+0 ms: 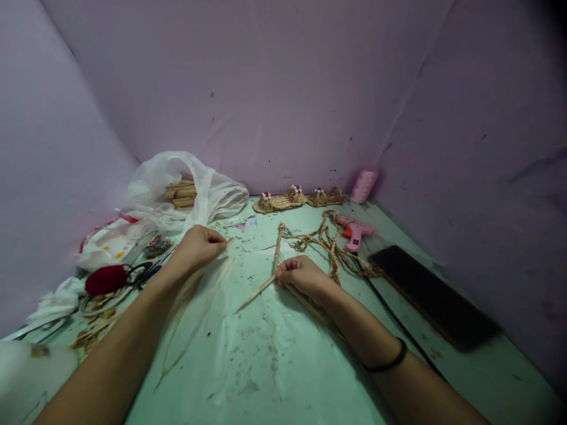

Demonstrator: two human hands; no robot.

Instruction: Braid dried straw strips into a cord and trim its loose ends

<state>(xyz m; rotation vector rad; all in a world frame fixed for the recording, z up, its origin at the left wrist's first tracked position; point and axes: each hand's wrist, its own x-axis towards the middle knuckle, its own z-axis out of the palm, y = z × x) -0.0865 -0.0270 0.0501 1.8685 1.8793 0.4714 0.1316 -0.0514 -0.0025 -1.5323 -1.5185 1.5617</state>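
Observation:
My left hand (201,248) pinches the end of pale fibre strips (212,295), whose lengths trail down to the table below it. To the right, my right hand (305,276) is closed on a braided cord (278,248) at the point where its loose strands part. One strand (257,294) sticks out to the lower left of those fingers, and others run back under the right forearm. The braid stands away from the hand toward the back, joining a tangle of brown braided cord (332,242). A gap separates the two hands.
Small woven slippers (287,200) and a pink spool (364,186) stand at the back. Right: a pink glue gun (355,231) with black cable, and a dark phone-like slab (434,298). Left: a plastic bag (225,198) with fibre bundles, scissors (144,273), a red pincushion-like object (106,280), scraps.

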